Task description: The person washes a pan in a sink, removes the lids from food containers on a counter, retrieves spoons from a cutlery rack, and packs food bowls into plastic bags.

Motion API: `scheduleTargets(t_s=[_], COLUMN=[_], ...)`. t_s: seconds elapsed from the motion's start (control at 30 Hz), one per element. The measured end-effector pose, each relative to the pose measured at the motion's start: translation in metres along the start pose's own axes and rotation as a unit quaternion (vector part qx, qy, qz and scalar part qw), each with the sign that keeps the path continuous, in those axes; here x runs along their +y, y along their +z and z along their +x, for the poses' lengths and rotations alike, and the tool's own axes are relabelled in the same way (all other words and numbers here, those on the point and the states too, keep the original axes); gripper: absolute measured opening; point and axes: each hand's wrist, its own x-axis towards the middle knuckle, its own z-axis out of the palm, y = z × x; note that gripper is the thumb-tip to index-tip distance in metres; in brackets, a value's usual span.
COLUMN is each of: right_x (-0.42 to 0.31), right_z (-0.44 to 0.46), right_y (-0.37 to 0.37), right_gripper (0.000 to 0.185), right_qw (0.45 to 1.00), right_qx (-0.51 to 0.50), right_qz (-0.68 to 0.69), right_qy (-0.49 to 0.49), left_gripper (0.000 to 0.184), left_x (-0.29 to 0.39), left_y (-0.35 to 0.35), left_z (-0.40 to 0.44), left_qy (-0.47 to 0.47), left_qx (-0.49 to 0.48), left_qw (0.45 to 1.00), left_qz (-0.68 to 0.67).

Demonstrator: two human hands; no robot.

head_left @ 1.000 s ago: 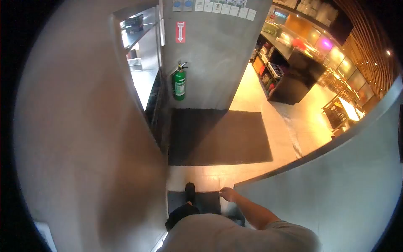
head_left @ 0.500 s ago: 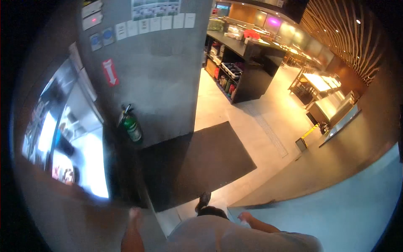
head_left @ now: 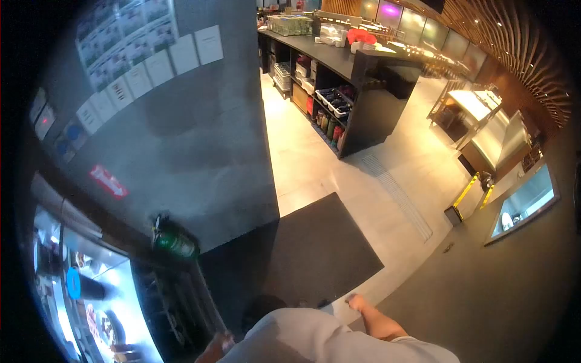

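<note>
My right hand [head_left: 357,302] hangs low in front of my body, above the edge of the dark floor mat [head_left: 308,254]. Its fingers look curled in; whether anything is inside them is hidden. At the bottom, my left hand [head_left: 221,343] is partly cut off by my light shirt [head_left: 302,336] and blurred. Something pale shows by its fingers, too smeared to name. The left hand is nearest the dark doorway edge, below a green fire extinguisher [head_left: 175,244] on the grey wall [head_left: 218,145].
A black shelved counter [head_left: 387,109] stands ahead, holding bins and bottles. A floor drain grate [head_left: 396,196] runs beside it. On the right are a door window [head_left: 525,202], yellow-striped posts [head_left: 466,193] and tables [head_left: 469,107]. At left, a bright worktop [head_left: 124,302] holds a blue-topped container [head_left: 85,284].
My view has moved forward and turned, so the wall and extinguisher have shifted left and lower. The door window at right shows more fully. My left hand is now closer to my body.
</note>
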Motion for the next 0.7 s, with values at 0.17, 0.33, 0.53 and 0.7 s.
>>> scheduleTargets(t_s=[0.17,0.33,0.53,0.7], right_x=[0.006,0.081,0.192,0.1], right_z=[0.092,0.126,0.117,0.133], right_y=[-0.15,-0.164,-0.083,-0.229], right_gripper=[0.025,0.04,0.048,0.042], right_qw=[0.868,0.99,0.992,0.855], right_qx=[0.127,0.035,-0.086,-0.13], right_qz=[0.418,0.062,-0.078,0.356], right_qy=[0.238,0.125,-0.04,0.353], left_gripper=[0.028,0.026,0.026,0.032], left_x=[0.057,0.134,0.31,0.556], left_y=[-0.017,-0.092,-0.205,-0.318], left_z=[0.005,0.107,0.35,0.341], left_qy=[-0.074,-0.072,0.061,0.367], left_qx=[-0.057,-0.069,-0.033,-0.06], left_qw=[0.995,0.995,0.995,0.928], left_qz=[-0.021,-0.015,-0.065,0.037])
